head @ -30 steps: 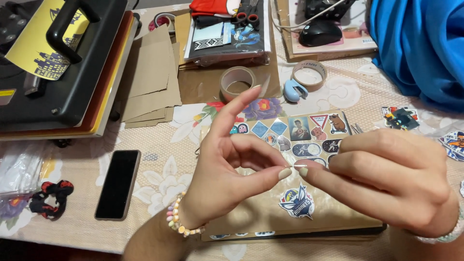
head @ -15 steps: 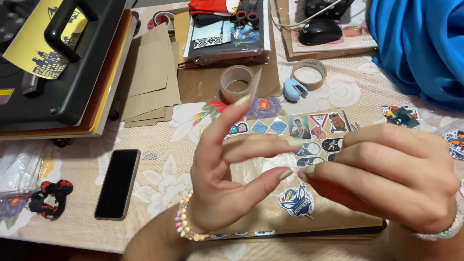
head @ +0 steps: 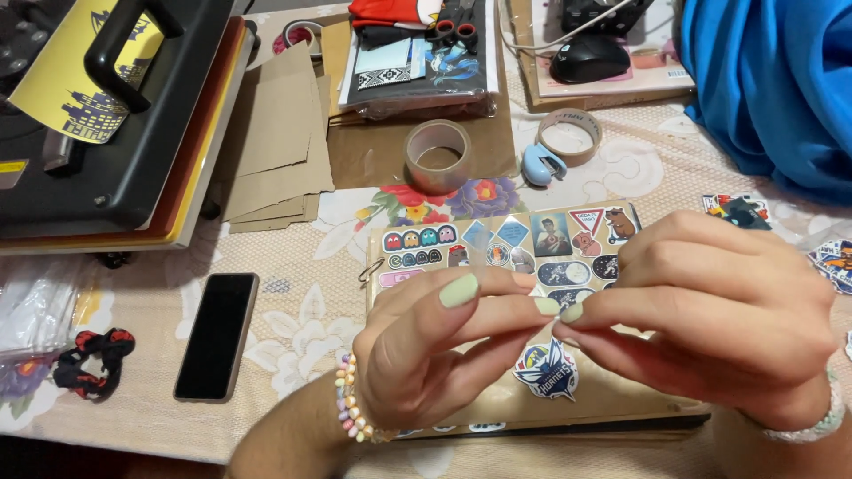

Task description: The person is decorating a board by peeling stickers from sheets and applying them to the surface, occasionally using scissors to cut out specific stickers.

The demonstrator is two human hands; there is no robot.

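— Where are the hands?

— Both hover over the notebook (head: 532,266), a tan one covered with stickers, lying flat on the worktop (head: 302,328). The left hand (head: 435,355) and right hand (head: 710,319) meet fingertip to fingertip above its cover.

— Holding anything?

— The fingers of both are curled in and pinched together at one spot. Whatever sits between the tips is too small to make out, so I cannot tell what they grip, if anything.

— Any containers about?

— A clear plastic bag (head: 31,310) at the left edge; its contents are blurred. Further back, a clear sleeve (head: 417,66) holds printed cards, with scissors (head: 457,13) on top.

— And the rest?

— A phone (head: 216,335) lies face up left of the notebook, a black-and-red scrunchie (head: 93,359) beyond it. Two tape rolls (head: 437,156) sit behind the notebook, a small blue dispenser (head: 540,165) between them. Brown card sheets (head: 275,133) are stacked beside a black press (head: 98,115). Blue cloth (head: 772,89) fills the right corner, loose stickers (head: 737,208) below it, and a mouse (head: 590,58) rests at the back.
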